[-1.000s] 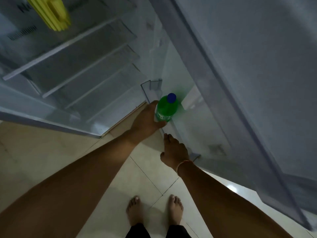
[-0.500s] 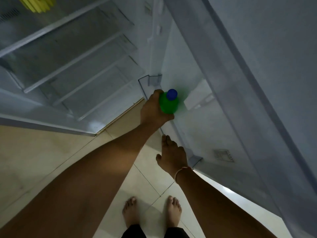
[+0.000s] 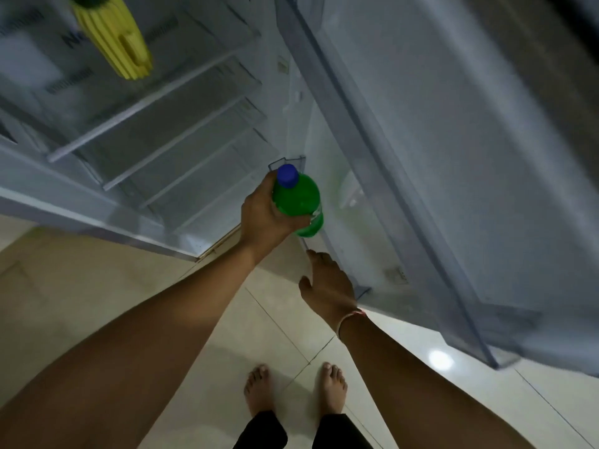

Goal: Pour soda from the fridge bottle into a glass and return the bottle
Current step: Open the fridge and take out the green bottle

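A green soda bottle (image 3: 299, 197) with a blue cap is held upright above the lowest clear shelf (image 3: 363, 291) of the open fridge door. My left hand (image 3: 264, 218) is wrapped around the bottle's left side, fingers closed on it. My right hand (image 3: 327, 283) hovers below and to the right, fingers together and holding nothing, near the front rim of that door shelf. No glass is in view.
The fridge body (image 3: 136, 150) stands open on the left with several bare shelves. A yellow ridged jug (image 3: 115, 37) sits on an upper shelf. The open door (image 3: 453, 157) fills the right side. My bare feet (image 3: 295, 388) stand on pale floor tiles.
My left hand closed around the bottle and raised it out of the door shelf. The right hand stayed low by the shelf rim.
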